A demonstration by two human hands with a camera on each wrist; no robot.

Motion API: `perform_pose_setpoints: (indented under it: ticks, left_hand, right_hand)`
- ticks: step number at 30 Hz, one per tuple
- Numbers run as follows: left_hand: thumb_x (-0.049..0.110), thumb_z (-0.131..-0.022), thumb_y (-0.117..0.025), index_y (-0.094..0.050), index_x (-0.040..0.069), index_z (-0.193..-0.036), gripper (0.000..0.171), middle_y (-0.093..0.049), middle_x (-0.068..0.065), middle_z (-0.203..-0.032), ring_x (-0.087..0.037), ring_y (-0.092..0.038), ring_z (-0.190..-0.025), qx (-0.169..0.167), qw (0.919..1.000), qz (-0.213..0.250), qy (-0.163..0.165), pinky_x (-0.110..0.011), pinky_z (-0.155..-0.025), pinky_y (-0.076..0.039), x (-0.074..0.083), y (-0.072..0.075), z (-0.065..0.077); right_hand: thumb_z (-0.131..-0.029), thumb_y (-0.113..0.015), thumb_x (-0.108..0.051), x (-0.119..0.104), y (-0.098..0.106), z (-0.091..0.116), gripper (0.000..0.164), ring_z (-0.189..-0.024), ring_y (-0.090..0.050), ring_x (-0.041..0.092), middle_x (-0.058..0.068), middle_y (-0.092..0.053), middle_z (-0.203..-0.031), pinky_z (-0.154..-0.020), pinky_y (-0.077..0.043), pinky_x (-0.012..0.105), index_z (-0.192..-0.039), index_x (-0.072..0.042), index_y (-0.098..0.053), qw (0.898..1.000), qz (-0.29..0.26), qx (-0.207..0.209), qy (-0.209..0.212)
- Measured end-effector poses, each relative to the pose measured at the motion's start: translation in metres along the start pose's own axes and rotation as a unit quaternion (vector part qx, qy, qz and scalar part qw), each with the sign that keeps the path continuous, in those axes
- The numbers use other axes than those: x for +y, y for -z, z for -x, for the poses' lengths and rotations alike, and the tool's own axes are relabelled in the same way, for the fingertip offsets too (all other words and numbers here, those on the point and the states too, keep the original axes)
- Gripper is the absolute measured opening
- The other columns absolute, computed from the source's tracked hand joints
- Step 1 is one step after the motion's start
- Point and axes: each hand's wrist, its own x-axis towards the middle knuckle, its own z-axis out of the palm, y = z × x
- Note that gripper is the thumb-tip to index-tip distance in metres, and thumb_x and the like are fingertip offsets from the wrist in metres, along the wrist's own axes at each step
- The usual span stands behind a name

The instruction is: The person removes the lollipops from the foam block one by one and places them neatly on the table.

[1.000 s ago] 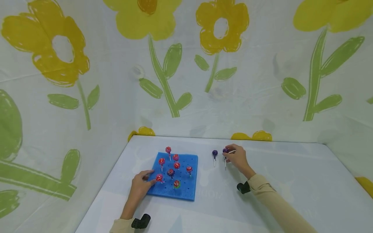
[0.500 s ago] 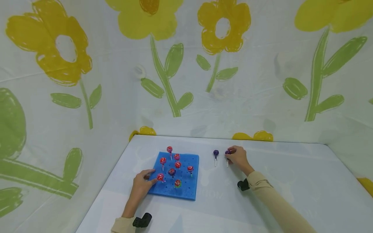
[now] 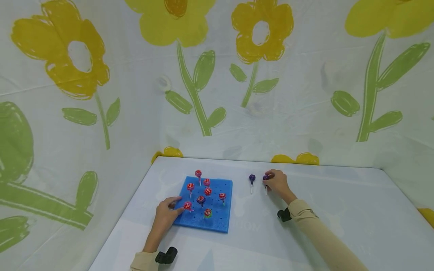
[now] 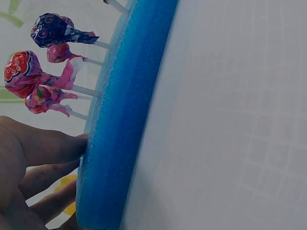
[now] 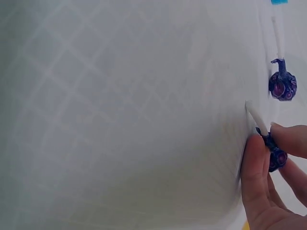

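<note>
My right hand (image 3: 278, 183) pinches a purple-wrapped lollipop (image 5: 277, 159) between thumb and fingers, just under its head, its white stick pointing away from the palm. A second purple lollipop (image 3: 252, 177) lies on the white table to the left of that hand. My left hand (image 3: 165, 213) rests at the left edge of a blue foam board (image 3: 217, 222), with its thumb (image 4: 57, 146) and straight fingers touching the foam. Several lollipops stand in the board by their sticks, among them a pink one (image 3: 187, 206) near the left thumb and a dark one (image 3: 201, 200) in the middle.
Rows of small holes mark the top of the board. The white table (image 3: 322, 210) ends at a back edge against a flower-printed cloth (image 3: 288, 124). A black wrist device (image 3: 284, 215) sits at the right sleeve, and another (image 3: 167, 255) at the left.
My right hand has settled lower over the right-hand purple lollipop, which now shows less between the fingers. The left hand stays at the board, and the view has shifted slightly.
</note>
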Motion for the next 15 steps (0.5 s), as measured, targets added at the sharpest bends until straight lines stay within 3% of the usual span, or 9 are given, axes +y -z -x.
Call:
perform_pose_setpoints:
  ticks: [10, 15]
  left_hand:
    - [0.004, -0.081, -0.070, -0.064, -0.001, -0.117, 0.037, -0.060, -0.023, -0.118, -0.037, -0.055, -0.105, 0.001, 1.0000, 0.002, -0.008, -0.050, -0.086, -0.051, 0.0015, 0.0001, 0.0009]
    - [0.004, -0.082, -0.070, -0.064, 0.000, -0.117, 0.037, -0.060, -0.023, -0.117, -0.037, -0.055, -0.105, 0.000, 1.0000, 0.004, -0.008, -0.050, -0.085, -0.051, 0.0013, 0.0006, 0.0013]
  right_hand:
    - [-0.084, -0.068, -0.008, 0.0002, 0.0016, 0.0007, 0.036, -0.086, -0.058, 0.029, 0.024, -0.058, -0.110, -0.065, -0.056, 0.030, -0.116, 0.003, -0.058, 1.000, 0.024, 0.005, -0.001]
    - [-0.085, -0.068, -0.009, -0.0028, 0.0063, 0.0036, 0.035, -0.098, -0.055, 0.035, 0.026, -0.057, -0.113, -0.079, -0.054, 0.042, -0.116, 0.004, -0.058, 0.998, 0.046, 0.017, 0.029]
